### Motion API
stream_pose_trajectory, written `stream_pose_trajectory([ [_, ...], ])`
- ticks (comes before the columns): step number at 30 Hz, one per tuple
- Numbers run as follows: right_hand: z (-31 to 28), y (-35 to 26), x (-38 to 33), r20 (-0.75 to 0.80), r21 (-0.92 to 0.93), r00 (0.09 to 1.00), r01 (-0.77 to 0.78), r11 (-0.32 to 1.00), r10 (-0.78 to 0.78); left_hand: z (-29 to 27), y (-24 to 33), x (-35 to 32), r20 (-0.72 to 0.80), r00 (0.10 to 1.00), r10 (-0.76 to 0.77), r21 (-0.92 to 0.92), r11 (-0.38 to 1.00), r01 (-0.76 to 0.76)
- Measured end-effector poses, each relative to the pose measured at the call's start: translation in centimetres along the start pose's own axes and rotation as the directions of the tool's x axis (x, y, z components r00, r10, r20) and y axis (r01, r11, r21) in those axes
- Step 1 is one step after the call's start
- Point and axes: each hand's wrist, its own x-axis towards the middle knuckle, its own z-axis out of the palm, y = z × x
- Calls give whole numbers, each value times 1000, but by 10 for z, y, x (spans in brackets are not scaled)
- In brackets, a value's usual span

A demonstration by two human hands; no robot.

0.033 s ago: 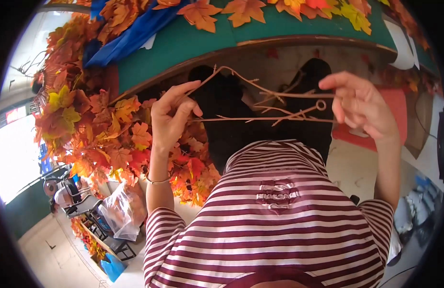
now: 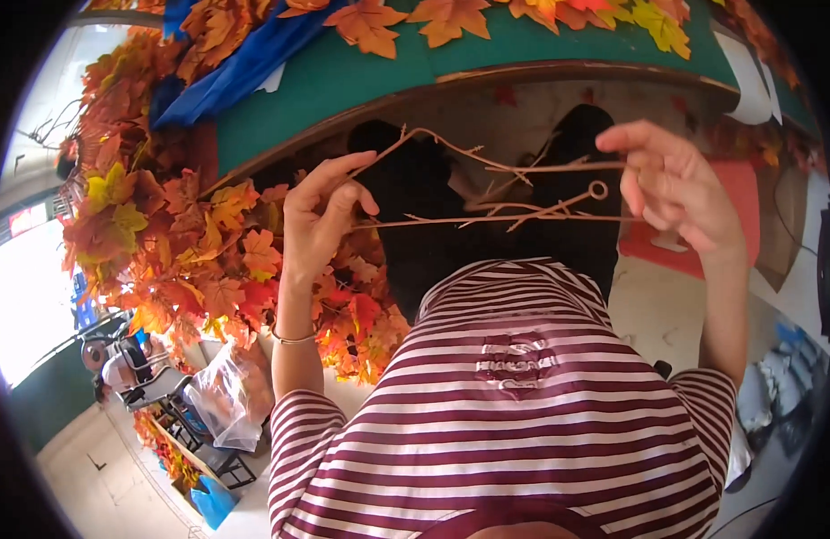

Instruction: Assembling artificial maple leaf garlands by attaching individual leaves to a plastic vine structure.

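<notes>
A thin brown artificial twig stem (image 2: 424, 221), with side shoots and a small ring (image 2: 598, 189) at one end, stretches between my hands over my lap. My left hand (image 2: 318, 216) pinches its left part, fingers and thumb on two strands that diverge from there. At the other side, my right hand (image 2: 674, 189) has curled fingers around the right ends of the strands, its index finger pointing left. The middle shoots cross one another. Where the ends go inside the right hand is hidden.
Ahead is a green-topped table (image 2: 370, 85) with orange maple leaves and blue cloth (image 2: 235, 76). A heap of autumn leaves (image 2: 199, 242) fills the left. A red stool (image 2: 729, 216) stands at right. Lower left, a clear plastic bag (image 2: 222, 404) hangs by a chair.
My right hand has risen slightly, and the strands by it have shifted upward. The left hand keeps its pinch with almost no motion.
</notes>
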Motion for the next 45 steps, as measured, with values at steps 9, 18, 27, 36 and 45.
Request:
stream_pose_trajectory([
  [9, 33, 16, 29, 91, 390, 989, 73, 918, -117, 99, 3, 0, -158, 928, 337, 714, 688, -128],
  [18, 37, 39, 45, 17, 450, 960, 243, 859, -281, 153, 22, 4, 401, 884, -242, -404, 819, 408],
  [27, 26, 42, 46, -155, 300, 988, 35, 953, 13, 116, 28, 26, -79, 975, -208, -834, 549, 49],
  [36, 16, 81, 16, -165, 351, 957, -168, 921, 237, 11, 12, -5, -583, 743, -328, -812, 204, -547],
  [45, -35, 130, 135, 63, -867, 777, 353, 352, -626, -80, 97, 40, -488, 838, 244, -870, -214, -444],
])
